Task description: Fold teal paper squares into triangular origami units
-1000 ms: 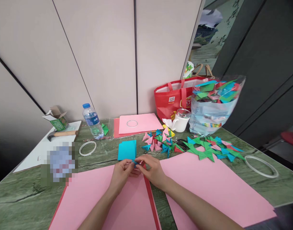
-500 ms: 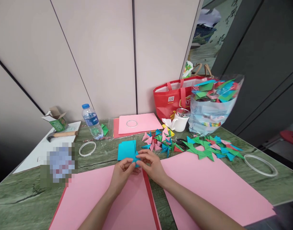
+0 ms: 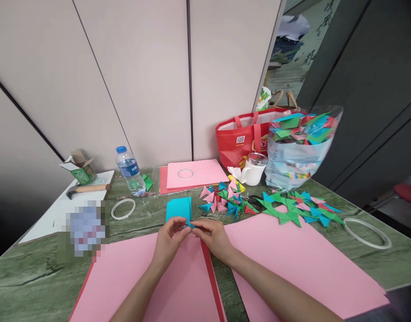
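While the two hands meet above the far edge of the left pink paper stack [image 3: 131, 273], a small folded piece of blue paper [image 3: 191, 225] lies between their fingertips, just in front of the blue paper stack [image 3: 178, 208]. The left hand [image 3: 168, 237] pinches it with thumb and index finger, the palm loosely curved; the right hand [image 3: 215, 238] grips it likewise from the other side. The piece is mostly covered, so its exact folds I cannot tell.

In my judgement, a crease may come crooked if one hand pulls more strongly, and the thin paper may tear if it is pressed too hard.

Counting outward, I find one blue paper stack, one right pink paper stack [image 3: 293, 268], one pile of folded paper triangles [image 3: 220, 200], too mixed to count, two white rings [image 3: 383, 246], apparently two paper stars [image 3: 286, 217], one mug [image 3: 255, 172], one bottle [image 3: 130, 172], one hammer [image 3: 89, 189], and one red bag [image 3: 232, 145].
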A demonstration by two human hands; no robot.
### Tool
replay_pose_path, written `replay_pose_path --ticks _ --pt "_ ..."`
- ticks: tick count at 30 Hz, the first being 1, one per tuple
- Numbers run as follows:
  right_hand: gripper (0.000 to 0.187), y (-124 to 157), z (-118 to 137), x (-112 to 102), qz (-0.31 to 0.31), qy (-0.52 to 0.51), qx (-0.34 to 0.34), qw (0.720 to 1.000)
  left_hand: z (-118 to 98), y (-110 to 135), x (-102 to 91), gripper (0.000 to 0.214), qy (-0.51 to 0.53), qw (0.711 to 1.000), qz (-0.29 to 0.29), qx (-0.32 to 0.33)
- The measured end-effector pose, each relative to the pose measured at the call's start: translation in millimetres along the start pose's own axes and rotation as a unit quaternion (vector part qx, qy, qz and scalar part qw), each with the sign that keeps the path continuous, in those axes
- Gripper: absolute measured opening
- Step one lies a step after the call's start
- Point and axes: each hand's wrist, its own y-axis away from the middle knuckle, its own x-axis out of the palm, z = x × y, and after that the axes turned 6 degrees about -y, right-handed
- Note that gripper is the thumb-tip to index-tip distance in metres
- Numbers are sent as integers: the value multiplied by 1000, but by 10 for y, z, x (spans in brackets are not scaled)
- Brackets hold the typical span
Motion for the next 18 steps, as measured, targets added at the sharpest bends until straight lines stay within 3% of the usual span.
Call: replay_pose_path --ticks 4,10,18 --pt "11 -25 22 -1 -30 -107 100 989 -56 22 15 16 13 997 55 -43" --pt "17 -72 4 -25 -65 -169 161 970 -125 44 -11 21 87 990 76 -80" --pt "26 -78 -24 -57 -16 -197 195 961 -107 32 -18 21 106 989 49 -96"
